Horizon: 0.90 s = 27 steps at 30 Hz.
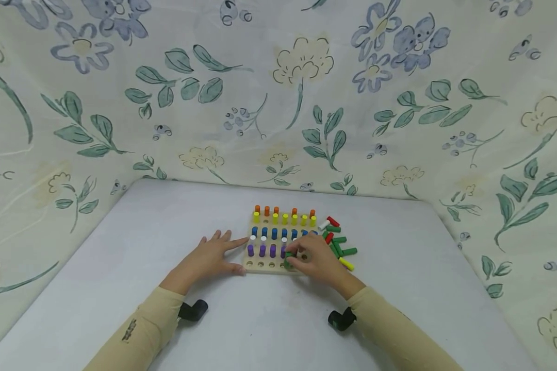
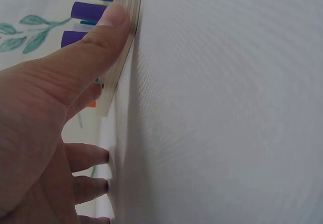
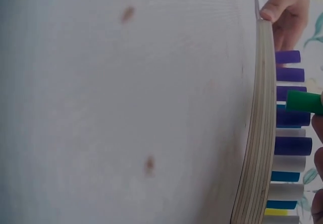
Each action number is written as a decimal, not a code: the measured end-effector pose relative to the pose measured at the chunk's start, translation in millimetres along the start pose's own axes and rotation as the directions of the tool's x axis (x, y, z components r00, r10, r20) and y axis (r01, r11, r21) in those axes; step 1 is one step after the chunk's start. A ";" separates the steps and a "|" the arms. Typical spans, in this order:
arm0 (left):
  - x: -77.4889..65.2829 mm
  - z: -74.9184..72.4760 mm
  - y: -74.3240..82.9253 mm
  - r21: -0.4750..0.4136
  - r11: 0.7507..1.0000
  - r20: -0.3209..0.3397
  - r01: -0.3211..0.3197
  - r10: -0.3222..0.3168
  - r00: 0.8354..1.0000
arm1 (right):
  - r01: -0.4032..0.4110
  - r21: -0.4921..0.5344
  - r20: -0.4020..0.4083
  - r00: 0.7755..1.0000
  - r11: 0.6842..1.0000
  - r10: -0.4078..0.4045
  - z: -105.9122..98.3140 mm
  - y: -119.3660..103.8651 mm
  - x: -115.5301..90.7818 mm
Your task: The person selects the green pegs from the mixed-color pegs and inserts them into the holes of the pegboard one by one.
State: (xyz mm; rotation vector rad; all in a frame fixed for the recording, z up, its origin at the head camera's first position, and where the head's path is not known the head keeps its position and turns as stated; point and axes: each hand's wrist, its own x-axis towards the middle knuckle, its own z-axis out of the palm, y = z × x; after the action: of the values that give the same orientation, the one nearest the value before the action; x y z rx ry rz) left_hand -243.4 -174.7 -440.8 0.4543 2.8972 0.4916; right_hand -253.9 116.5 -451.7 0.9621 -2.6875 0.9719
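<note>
A wooden pegboard (image 1: 259, 271) bears rows of orange, yellow, blue, white and purple pegs, with bare holes along its near row. My left hand (image 1: 208, 259) lies at the board's left side with fingers spread. In the left wrist view its thumb (image 2: 98, 35) presses on the board's edge, and several fingertips touch the table. My right hand (image 1: 319, 260) pinches a green peg (image 3: 304, 102) over the near row. That peg's free end is slightly off the board's top face in the right wrist view. The right fingers hide part of the board's right side.
Loose green pegs (image 1: 349, 251), a yellow peg (image 1: 346, 264), red pegs (image 1: 333, 221) and a white peg (image 1: 324, 225) lie on the white table (image 1: 190, 206) right of the board. A flowered cloth (image 1: 260, 103) hangs behind. Black wrist devices (image 1: 195, 310) sit under both forearms.
</note>
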 end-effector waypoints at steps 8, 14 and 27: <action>1.2 0.0 0.7 0.002 1.000 0.007 0.009 -0.009 1.000 | 0.008 -0.003 0.020 1.000 1.000 -0.008 3.7 -4.0 4.3; 1.6 0.8 -0.2 0.005 1.000 0.007 0.011 -0.011 1.000 | 0.024 0.002 0.030 0.999 1.000 -0.024 7.3 -8.8 9.4; 1.2 1.9 -1.3 0.000 1.000 -0.002 0.004 -0.004 1.000 | 0.057 -0.040 0.066 0.996 0.998 -0.054 12.5 -21.1 20.5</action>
State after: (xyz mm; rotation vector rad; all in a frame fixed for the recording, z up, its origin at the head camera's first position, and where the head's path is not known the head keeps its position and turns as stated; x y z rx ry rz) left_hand -244.5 -174.9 -443.1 0.4480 2.8995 0.4924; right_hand -256.1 85.5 -443.8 1.0718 -2.7066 0.8852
